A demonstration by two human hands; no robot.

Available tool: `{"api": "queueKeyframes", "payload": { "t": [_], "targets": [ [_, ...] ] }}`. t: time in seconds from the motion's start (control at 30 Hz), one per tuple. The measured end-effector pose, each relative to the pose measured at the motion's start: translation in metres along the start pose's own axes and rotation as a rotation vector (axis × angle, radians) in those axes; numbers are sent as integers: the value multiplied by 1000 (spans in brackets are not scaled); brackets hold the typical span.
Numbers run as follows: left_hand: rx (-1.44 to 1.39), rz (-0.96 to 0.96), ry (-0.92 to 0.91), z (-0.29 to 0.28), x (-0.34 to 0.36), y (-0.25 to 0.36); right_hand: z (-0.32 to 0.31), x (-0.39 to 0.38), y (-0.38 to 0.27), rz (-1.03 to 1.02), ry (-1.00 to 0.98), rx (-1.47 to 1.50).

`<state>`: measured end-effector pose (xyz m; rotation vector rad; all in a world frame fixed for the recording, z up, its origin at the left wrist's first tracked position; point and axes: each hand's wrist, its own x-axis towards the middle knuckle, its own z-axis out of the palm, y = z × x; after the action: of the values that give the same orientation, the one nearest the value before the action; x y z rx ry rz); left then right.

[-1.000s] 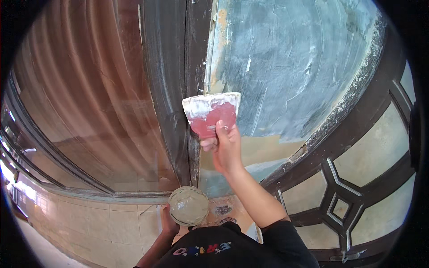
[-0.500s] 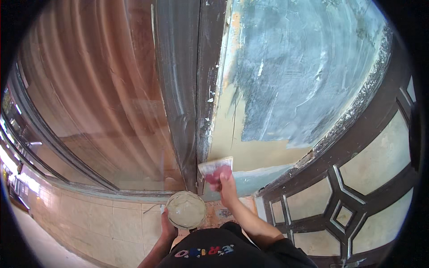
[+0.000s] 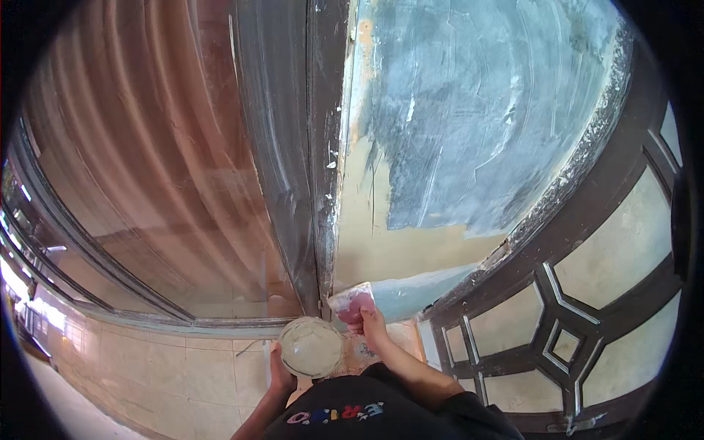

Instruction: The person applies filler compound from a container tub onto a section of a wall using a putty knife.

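Observation:
In my right hand is a wide putty knife with a reddish body and a pale, smeared edge. Its edge lies at the lower left of the wall panel, by the dark wooden post. That panel is beige low down, patchy blue-grey above, with a paler strip at the bottom. My left hand grips the left side of a round tub holding beige putty, held in front of my body. Only the thumb side of that hand shows; the other fingers are hidden behind the tub.
Left of the dark post is a large glass pane with a brown curtain behind it. A dark door with pale panels stands on the right. Beige floor tiles lie below, and a thin wire sticks out left of the tub.
My right hand has moved the putty knife down the panel, closer to the tub. The tub has shifted slightly to the right, and the whole view has turned a little.

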<state>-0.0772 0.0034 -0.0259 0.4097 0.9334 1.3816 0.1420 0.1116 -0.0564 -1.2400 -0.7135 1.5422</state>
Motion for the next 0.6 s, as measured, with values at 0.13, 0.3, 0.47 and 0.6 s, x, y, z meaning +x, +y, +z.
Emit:
{"api": "queueKeyframes", "payload": {
  "t": [0.13,0.3,0.47,0.6],
  "targets": [
    [263,-8,-61,3,-4,7,59,-12,-102,-446,-160,-27],
    [0,-55,-11,1,3,-1,118,-41,-222,-486,-287,54],
    [65,-54,-39,3,-3,8,67,2,-126,-392,-40,85],
    [-4,-95,-13,1,-9,5,-16,17,2,127,42,38]
  ]
}}
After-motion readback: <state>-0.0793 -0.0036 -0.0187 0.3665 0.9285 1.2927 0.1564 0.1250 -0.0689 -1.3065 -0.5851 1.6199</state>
